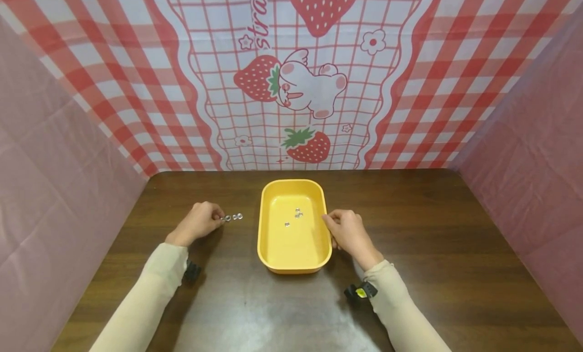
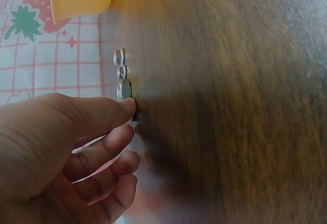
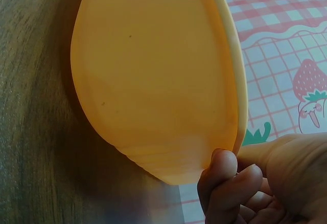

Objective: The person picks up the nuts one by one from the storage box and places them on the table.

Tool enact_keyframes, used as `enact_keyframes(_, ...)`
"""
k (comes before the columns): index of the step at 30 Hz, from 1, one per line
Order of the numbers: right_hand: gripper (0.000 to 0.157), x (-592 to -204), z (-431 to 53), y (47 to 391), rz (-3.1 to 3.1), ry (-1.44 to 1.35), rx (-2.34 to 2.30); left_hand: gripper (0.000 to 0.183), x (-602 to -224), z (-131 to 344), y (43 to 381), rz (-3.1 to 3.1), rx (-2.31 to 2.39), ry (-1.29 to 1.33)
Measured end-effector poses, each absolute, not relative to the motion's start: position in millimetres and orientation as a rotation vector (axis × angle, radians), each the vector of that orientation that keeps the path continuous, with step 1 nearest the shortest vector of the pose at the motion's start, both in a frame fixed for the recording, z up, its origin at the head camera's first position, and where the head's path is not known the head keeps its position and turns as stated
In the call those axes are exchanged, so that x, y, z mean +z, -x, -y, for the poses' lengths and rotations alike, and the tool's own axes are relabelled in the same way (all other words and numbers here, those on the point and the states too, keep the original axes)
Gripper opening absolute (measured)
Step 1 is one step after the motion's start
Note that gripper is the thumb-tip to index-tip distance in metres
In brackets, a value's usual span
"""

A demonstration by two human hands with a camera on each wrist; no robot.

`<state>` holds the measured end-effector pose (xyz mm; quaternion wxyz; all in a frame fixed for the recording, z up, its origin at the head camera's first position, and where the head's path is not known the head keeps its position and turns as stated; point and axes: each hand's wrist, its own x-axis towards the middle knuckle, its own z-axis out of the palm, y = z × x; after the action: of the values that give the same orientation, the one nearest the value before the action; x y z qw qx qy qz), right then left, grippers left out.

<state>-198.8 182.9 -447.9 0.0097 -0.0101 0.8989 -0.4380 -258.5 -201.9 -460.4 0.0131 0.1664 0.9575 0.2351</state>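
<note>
My left hand [image 1: 199,222] is low over the left part of the table, thumb and forefinger pinching a small silvery hex nut [image 2: 134,112], mostly hidden by the thumb. A short row of similar metal nuts [image 1: 234,217] runs from those fingertips toward the tray; the left wrist view shows the nearest nut [image 2: 124,89] right beside the thumb. In the middle stands a deep yellow tray [image 1: 291,251] with several small metal nuts [image 1: 297,215] on its floor. My right hand [image 1: 349,232] grips the tray's right rim, thumb on top and fingers curled below it outside the wall.
Dark wood-grain table [image 1: 423,230] lies under everything. Behind it hangs a red-and-white checked cloth [image 1: 314,139] with strawberry prints. Pink cloth walls [image 1: 524,114] close off both sides.
</note>
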Motion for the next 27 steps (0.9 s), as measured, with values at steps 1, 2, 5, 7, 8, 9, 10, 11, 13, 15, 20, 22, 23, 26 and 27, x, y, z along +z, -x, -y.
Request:
enact_keyframes(1, 0.028, -448.0, -182.8, 198.8, -2.807, 0.028, -1.368, 0.004, -460.6, 201.6, 258.7, -2.980, 0.733, -0.515)
enact_keyframes(2, 0.028, -448.0, -182.9, 198.8, -2.808, 0.029, -1.368, 0.004, -460.8, 201.4, 258.9, -2.977, 0.733, -0.512)
enact_keyframes(5, 0.027, -448.1, -183.2, 198.8, -2.810, 0.035, -1.367, 0.004, -461.4, 201.0, 259.2, -2.976, 0.731, -0.505)
enact_keyframes(7, 0.027, -448.1, -183.4, 199.0, -2.809, 0.035, -1.368, 0.004, -461.7, 200.5, 259.2, -2.974, 0.733, -0.507)
enact_keyframes(8, 0.027, -448.1, -183.5, 199.2, -2.809, 0.034, -1.368, 0.004, -461.8, 200.4, 259.2, -2.973, 0.735, -0.510)
enact_keyframes(9, 0.027, -448.2, -183.5, 199.1, -2.808, 0.035, -1.369, 0.004, -462.0, 200.3, 259.2, -2.973, 0.736, -0.511)
enact_keyframes(10, 0.027, -448.4, -183.5, 199.0, -2.807, 0.036, -1.370, 0.004, -462.2, 200.2, 259.1, -2.971, 0.740, -0.512)
enact_keyframes(11, 0.027, -448.6, -183.5, 199.1, -2.806, 0.035, -1.372, 0.004, -462.5, 200.0, 259.0, -2.971, 0.742, -0.513)
enact_keyframes(13, 0.027, -449.0, -183.5, 199.1, -2.807, 0.033, -1.375, 0.004, -463.1, 200.0, 259.0, -2.966, 0.750, -0.513)
enact_keyframes(15, 0.026, -449.0, -183.3, 198.9, -2.806, 0.033, -1.377, 0.004, -463.6, 200.0, 259.0, -2.963, 0.759, -0.511)
enact_keyframes(20, 0.027, -448.7, -182.9, 198.4, -2.804, 0.034, -1.379, 0.004, -464.4, 200.1, 258.7, -2.957, 0.775, -0.511)
enact_keyframes(22, 0.027, -448.3, -182.9, 198.4, -2.802, 0.035, -1.380, 0.006, -464.2, 200.2, 258.3, -2.959, 0.776, -0.511)
enact_keyframes(23, 0.027, -448.1, -182.8, 198.4, -2.802, 0.035, -1.380, 0.007, -463.8, 200.3, 258.1, -2.961, 0.775, -0.512)
enact_keyframes(26, 0.027, -448.0, -182.9, 198.5, -2.803, 0.034, -1.377, 0.011, -462.8, 200.8, 258.0, -2.956, 0.770, -0.511)
enact_keyframes(27, 0.026, -447.9, -183.0, 198.6, -2.803, 0.035, -1.377, 0.013, -462.5, 201.0, 258.0, -2.953, 0.766, -0.507)
